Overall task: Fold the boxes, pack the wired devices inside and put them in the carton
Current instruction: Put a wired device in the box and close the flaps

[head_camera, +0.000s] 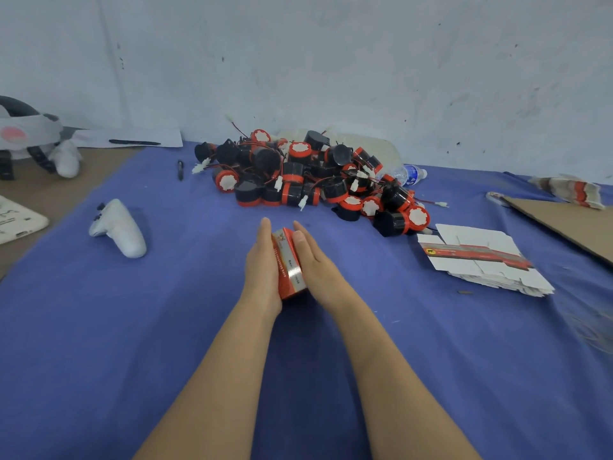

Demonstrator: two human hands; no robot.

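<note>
- One white headset with a grey strap (pixel 25 132) sits at the far left edge, at ten o'clock from the hands, partly out of view.
- One flat white slab (pixel 18 222) lies below it at nine o'clock, on bare brown tabletop (pixel 49 187).
- One white handheld controller (pixel 119 229) rests on the blue cloth (pixel 99 327), also at nine o'clock, well apart from the hands.
- One white paper sheet (pixel 132 136) lies against the wall at eleven o'clock with a black pen (pixel 134 142) on it; a second dark pen (pixel 180 169) lies on the cloth just right of it.
- Left hand (pixel 263 265), fingers straight and together, presses flat against the left side of a small red and silver printed cardboard box (pixel 289 265).
- That box stands on the cloth at the centre, sandwiched between both palms.
- Right hand (pixel 315 260), fingers straight, presses flat against the box's right side; neither hand curls round it.
- Many black and red cylindrical wired devices (pixel 308 175) lie in a heap at twelve to one o'clock, beyond the fingertips, their red wires and white plugs tangled together.
- One clear plastic bottle (pixel 409 174) lies on its side at the heap's right edge.
- Several flat white unfolded boxes with red stripes (pixel 481 257) form a stack at three o'clock, apart from the hands.
- One brown cardboard sheet (pixel 570 227) lies at two o'clock, running off the right edge, with a crumpled white and red wrapper (pixel 570 190) just behind it.
</note>
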